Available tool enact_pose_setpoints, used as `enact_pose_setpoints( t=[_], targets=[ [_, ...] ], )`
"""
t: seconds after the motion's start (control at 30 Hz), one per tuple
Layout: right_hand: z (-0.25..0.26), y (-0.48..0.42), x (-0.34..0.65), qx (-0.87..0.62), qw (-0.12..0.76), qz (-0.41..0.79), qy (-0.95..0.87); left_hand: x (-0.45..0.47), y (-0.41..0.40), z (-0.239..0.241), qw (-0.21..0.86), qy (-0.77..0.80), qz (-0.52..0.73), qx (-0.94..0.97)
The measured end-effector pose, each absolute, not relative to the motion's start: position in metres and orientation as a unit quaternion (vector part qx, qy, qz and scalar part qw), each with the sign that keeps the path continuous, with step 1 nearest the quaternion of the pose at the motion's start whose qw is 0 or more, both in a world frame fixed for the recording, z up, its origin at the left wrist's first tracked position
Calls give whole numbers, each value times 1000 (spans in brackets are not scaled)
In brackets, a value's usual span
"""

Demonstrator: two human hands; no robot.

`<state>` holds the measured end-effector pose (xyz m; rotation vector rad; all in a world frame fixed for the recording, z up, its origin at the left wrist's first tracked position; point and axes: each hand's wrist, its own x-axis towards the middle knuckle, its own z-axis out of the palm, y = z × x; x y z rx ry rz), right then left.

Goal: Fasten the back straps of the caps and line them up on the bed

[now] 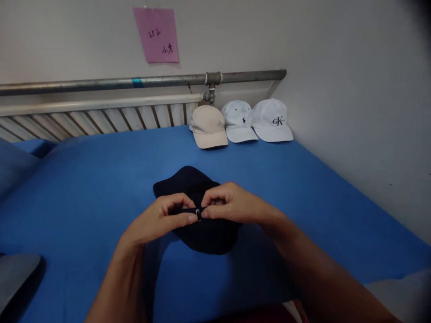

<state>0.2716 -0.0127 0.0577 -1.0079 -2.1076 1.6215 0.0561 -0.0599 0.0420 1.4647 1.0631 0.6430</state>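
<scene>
Both hands point(197, 214) pinch navy cap point(205, 235) strap mid-bed.

Not much for us to read here. The pink note point(156, 35) on the wall point(336, 54) has handwriting: we make out "252" up top, the scribble under it is beyond us. The white cap point(271, 117) at the right end says "CK" in dark letters. The pale cap point(238, 119) beside it shows a tiny dark horse-rider logo, the beige cap point(208, 126) a faint mark we can't read.
</scene>
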Motion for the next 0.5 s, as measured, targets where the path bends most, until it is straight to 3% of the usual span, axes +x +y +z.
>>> enact_pose_setpoints(
  t=[0.2,0.37,0.5],
  targets=[
    [58,-13,272,-326,109,573,-744,58,-58,39,544,443,253,667],
    [56,-14,270,-316,113,558,-759,60,-57,40,548,437,210,682],
    [57,-10,275,-325,132,551,-757,59,-58,40,555,448,247,656]
  ],
)
